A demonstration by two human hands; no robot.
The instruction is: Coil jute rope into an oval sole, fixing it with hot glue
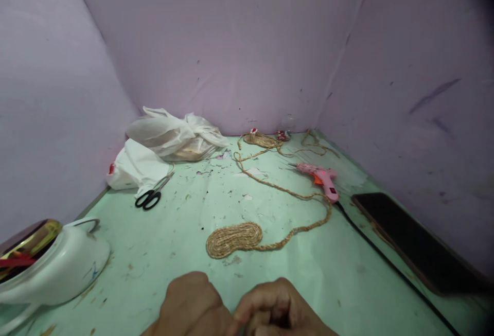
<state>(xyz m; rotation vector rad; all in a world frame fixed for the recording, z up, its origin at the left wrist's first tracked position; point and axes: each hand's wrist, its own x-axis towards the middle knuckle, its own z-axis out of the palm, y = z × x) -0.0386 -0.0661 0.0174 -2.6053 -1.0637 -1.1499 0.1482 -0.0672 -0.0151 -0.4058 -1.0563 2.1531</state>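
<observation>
Jute coil [234, 240]: flat oval of wound cord, lying on the green table [347, 279], just beyond both hands and apart from them. Loose tail runs right from the coil, loops past the glue gun, then back toward a jute bundle [263, 140] at the rear wall.

Left hand [189, 302]: bottom edge of view, knuckles up. Its fingers are cut off by the frame; cannot tell whether they are spread or closed, or on anything.

Right hand [278, 307]: beside the left and touching it. Fingers curled in tight toward the palm. Nothing shows between them; cannot tell if they pinch something small.

Pink glue gun [319, 177]: on its side, right of centre, nozzle pointing left, inside the cord's loop. Black cable [386, 260] leads from its handle toward the near right corner.

Black phone [417, 243]: flat along the right wall, just past the cable.

Black-handled scissors [150, 198]: closed, left of centre, tips touching a white plastic bag [173, 138] heaped in the back left corner.

White bowl [65, 266]: near left, tilted, gold and red ribbon [27, 248] inside.

Table surface specked with scraps and glue marks.
</observation>
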